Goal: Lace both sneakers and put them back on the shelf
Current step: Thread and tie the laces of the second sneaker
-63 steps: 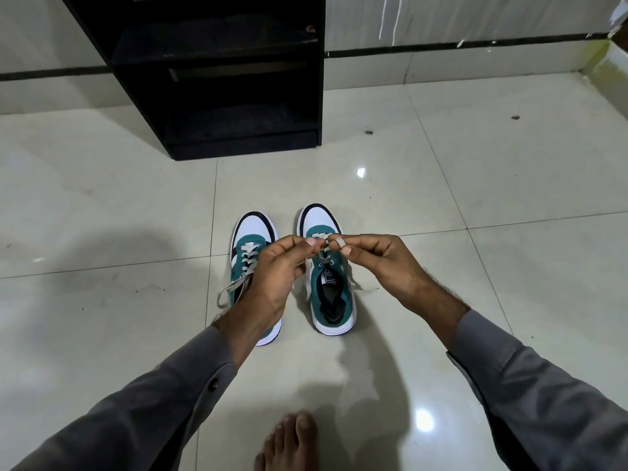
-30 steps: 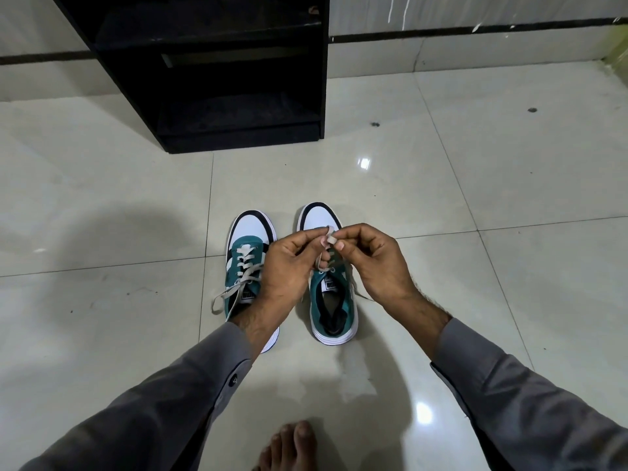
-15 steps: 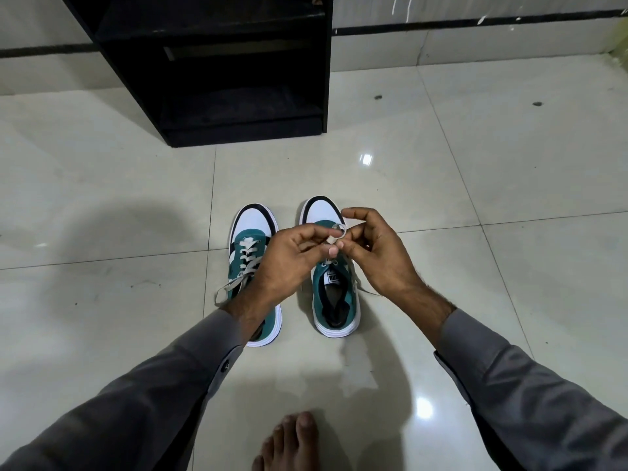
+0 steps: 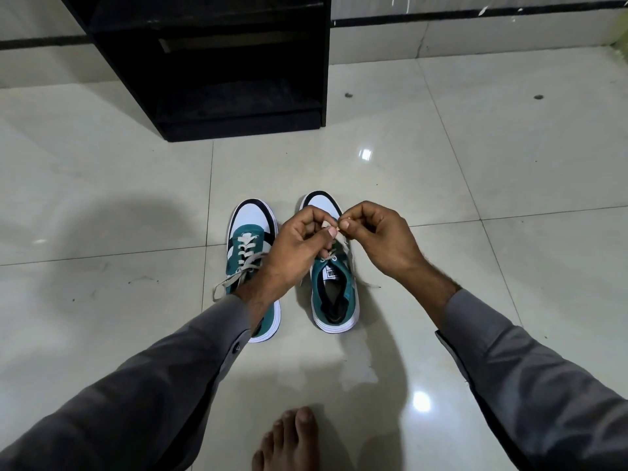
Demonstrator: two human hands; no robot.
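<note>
— What changed?
— My left hand (image 4: 299,246) and right hand (image 4: 380,236) rose slightly; fingers pinch the lace (image 4: 331,229) over the right sneaker (image 4: 334,294) on the floor (image 4: 509,300).
— Meaning?
— Probably mid-knot; shelf (image 4: 238,107) waits.

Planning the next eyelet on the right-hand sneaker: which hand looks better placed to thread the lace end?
Probably the right hand: it pinches the lace near its end over the right-hand sneaker, while the left hand holds the same lace.

Two sneakers (image 4: 253,266) (image 4: 334,294), two hands (image 4: 299,246) (image 4: 384,239), one black shelf (image 4: 217,62), one bare foot (image 4: 289,443).
</note>
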